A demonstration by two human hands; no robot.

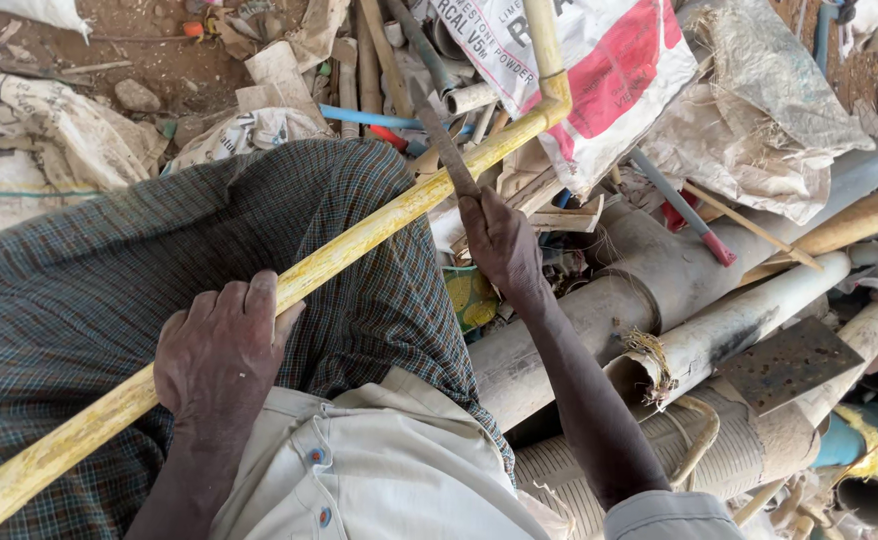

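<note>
Clenched around the yellow pipe [359, 240], the left hand [221, 350] presses it down against the person's lap, over the checked cloth [79, 290]. The right hand [499, 245] has its grip closed on one end of a thin dark saw blade [442, 140], whose edge lies across the pipe just left of the elbow fitting [556, 92]. The pipe runs from the near left corner up to the far middle, where the fitting turns it towards the top edge.

Several things look risky. The blade seems to be held bare, with no handle visible, so a jam or a sudden slip could drag the fingers along its teeth. The pipe rests on a thigh rather than on any firm support; if it rolls under the left hand, the blade could skip off sideways towards the cloth and the leg beneath. Grey pipes [659, 290] and torn sacks [759, 110] crowd the right side, leaving little room for the stroke.
</note>
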